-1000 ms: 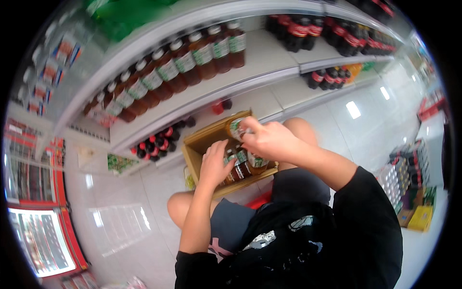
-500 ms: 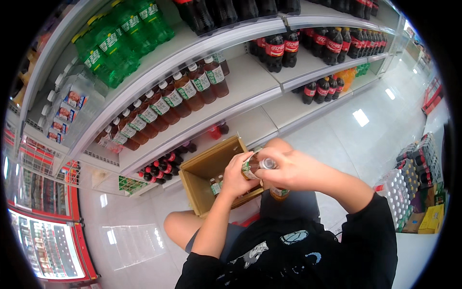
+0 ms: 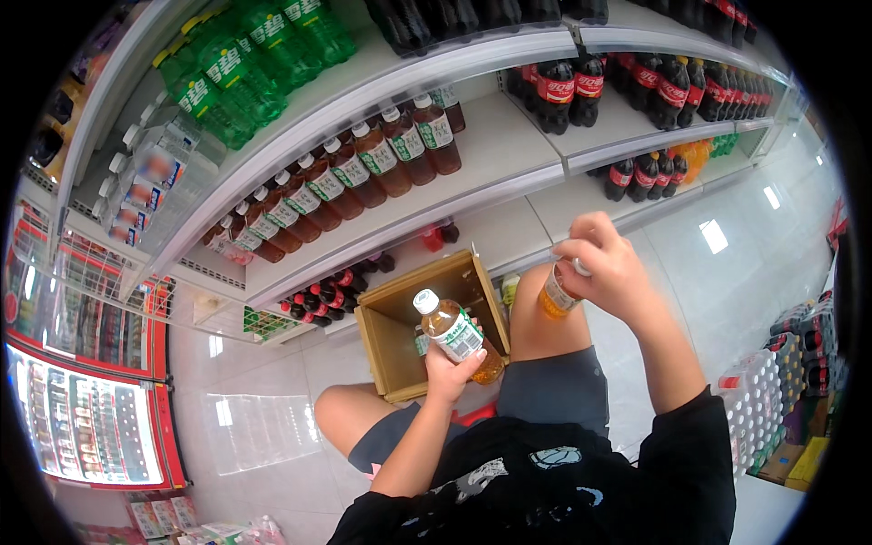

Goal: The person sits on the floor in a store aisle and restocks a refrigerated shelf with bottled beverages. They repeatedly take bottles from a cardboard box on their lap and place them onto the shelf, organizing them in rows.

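Note:
My left hand [image 3: 448, 371] is closed round the lower part of a tea bottle [image 3: 457, 332] with a white cap and a green-and-white label, tilted above the open cardboard box [image 3: 371, 350]. Over my right knee, my right hand [image 3: 607, 265] grips a second bottle [image 3: 555, 295] by its neck and white cap; amber liquid shows below the fingers. Inside the box, part of another labelled bottle is visible beside my left hand, and the rest is hidden.
Tea bottles [image 3: 350, 173] stand in a row on the middle shelf ahead. Dark cola bottles [image 3: 554, 95], green soda bottles [image 3: 218, 77] and clear bottles [image 3: 150, 182] fill other shelf places. Packed bottles [image 3: 758, 400] stand on the floor at right; lit coolers [image 3: 86, 427] are at left.
My hands were together at bottles over the box's right side. Now they are apart: the left holds one bottle over the box, the right has moved right with another.

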The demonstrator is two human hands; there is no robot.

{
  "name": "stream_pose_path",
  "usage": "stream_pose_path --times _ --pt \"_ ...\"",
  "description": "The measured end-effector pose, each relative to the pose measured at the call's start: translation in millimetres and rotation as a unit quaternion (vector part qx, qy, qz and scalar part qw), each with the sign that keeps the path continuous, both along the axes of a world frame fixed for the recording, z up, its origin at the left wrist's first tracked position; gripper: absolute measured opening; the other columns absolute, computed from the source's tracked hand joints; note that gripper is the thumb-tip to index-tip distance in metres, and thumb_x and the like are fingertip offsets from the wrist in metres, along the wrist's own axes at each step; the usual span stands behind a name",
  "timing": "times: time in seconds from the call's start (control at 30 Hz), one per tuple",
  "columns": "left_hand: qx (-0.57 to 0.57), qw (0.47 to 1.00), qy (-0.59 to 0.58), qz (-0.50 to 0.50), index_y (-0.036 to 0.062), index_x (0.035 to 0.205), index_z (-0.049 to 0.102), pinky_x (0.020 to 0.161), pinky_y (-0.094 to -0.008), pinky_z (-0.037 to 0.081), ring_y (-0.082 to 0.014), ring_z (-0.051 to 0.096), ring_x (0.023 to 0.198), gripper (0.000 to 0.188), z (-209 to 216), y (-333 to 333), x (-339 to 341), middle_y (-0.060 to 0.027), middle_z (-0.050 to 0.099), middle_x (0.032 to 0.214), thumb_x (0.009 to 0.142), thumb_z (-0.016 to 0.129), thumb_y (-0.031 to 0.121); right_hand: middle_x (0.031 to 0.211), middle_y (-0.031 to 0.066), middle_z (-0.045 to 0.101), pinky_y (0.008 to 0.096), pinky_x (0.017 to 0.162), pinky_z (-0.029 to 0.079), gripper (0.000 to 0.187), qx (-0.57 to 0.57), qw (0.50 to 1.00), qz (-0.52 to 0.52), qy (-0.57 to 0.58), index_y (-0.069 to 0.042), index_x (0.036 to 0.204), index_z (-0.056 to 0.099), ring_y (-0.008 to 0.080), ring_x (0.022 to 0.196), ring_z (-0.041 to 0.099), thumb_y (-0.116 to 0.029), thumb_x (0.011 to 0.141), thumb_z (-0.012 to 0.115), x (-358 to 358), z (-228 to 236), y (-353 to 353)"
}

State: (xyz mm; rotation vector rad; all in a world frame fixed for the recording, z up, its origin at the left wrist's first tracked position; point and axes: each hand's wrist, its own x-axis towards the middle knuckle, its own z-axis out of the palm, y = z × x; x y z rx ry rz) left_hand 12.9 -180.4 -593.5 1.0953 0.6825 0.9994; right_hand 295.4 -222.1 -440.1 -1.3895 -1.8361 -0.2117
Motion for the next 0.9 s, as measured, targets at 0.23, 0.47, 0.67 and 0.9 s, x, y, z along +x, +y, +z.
stream_pose_path --times 0.23,0.47,0.67,0.9 --pt "0.013 0.998 0.052 0.018 0.0029 0.128 0.048 0.093 -0.0343 0.051 -0.0181 0.064 0.103 0.062 -7.3 -4.5 14.8 -0.0079 0.063 0.114 0.077 0.081 0.008 0.1 0.0127 0.06 0.0357 0.067 0.054 0.029 0.001 0.985 -0.094 0.142 -0.001 0.099 0.065 0.0271 0.081 0.066 -0.008 0.075 0.08 1.3 -29.2 5.1" --pt "0.001 0.998 0.05 0.04 0.0041 0.126 0.047 0.09 -0.0327 0.051 -0.0158 0.063 0.098 0.06 -11.8 -9.7 21.1 -0.0056 0.062 0.109 0.078 0.082 0.008 0.112 0.0176 0.062 0.0399 0.09 0.05 0.047 -0.059 0.921 -0.091 0.375 0.002 0.122 0.058 0.0313 0.104 0.064 -0.014 0.081 0.077 -16.8 -44.7 -9.3" --pt "-0.009 0.998 0.038 0.046 0.0043 0.129 0.045 0.091 -0.033 0.051 -0.0159 0.063 0.1 0.06 -13.0 -5.5 28.2 -0.0059 0.061 0.112 0.08 0.08 0.008 0.122 0.0209 0.059 0.0415 0.098 0.047 0.059 -0.043 0.956 -0.079 0.278 0.002 0.13 0.052 0.0352 0.114 0.061 -0.016 0.078 0.075 -25.9 -64.8 -13.4" --pt "-0.01 1.0 0.018 0.02 0.0033 0.133 0.043 0.097 -0.0342 0.048 -0.0168 0.06 0.108 0.059 -14.5 1.8 50.9 -0.0074 0.059 0.119 0.086 0.077 0.015 0.127 0.0189 0.06 0.0404 0.097 0.05 0.07 -0.004 0.917 -0.04 0.396 -0.003 0.129 0.048 0.0335 0.114 0.062 -0.02 0.072 0.086 -25.7 -112.9 -2.9"
